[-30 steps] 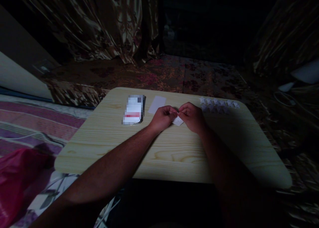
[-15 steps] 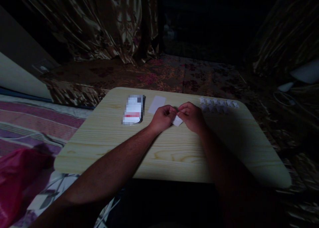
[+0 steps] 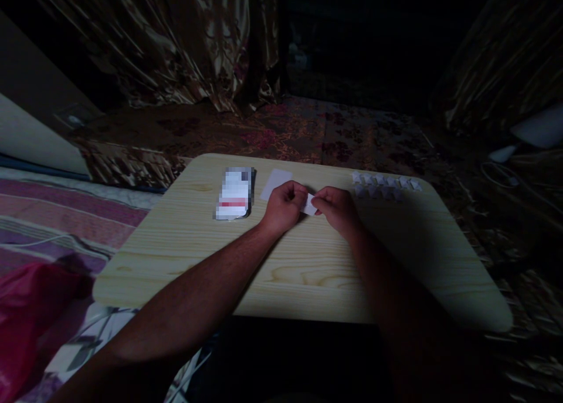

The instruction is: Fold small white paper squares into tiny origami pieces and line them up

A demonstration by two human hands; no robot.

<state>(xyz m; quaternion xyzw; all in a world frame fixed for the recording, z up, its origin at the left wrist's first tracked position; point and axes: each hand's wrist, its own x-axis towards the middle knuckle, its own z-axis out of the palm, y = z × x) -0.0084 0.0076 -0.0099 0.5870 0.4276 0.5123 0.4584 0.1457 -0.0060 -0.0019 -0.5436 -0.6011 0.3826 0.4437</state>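
Note:
My left hand (image 3: 284,203) and my right hand (image 3: 338,206) meet over the middle of a light wooden table (image 3: 303,274). Both pinch a small white piece of paper (image 3: 310,204) between their fingertips, held just above the tabletop. Behind my left hand lies a flat white paper slip (image 3: 273,182). A rectangular pack (image 3: 234,200) lies to its left. At the table's far right, several small folded white paper pieces (image 3: 385,186) sit in rows.
The low table stands on patterned brown bedding (image 3: 308,130) with curtains behind. A striped pink cover (image 3: 53,215) and a pink plastic bag (image 3: 30,315) lie to the left. White cables (image 3: 499,174) lie at the right. The scene is dim.
Both hands have lifted the small paper slightly and turned it; it now shows between the fingertips instead of under the hands. Nothing else moved.

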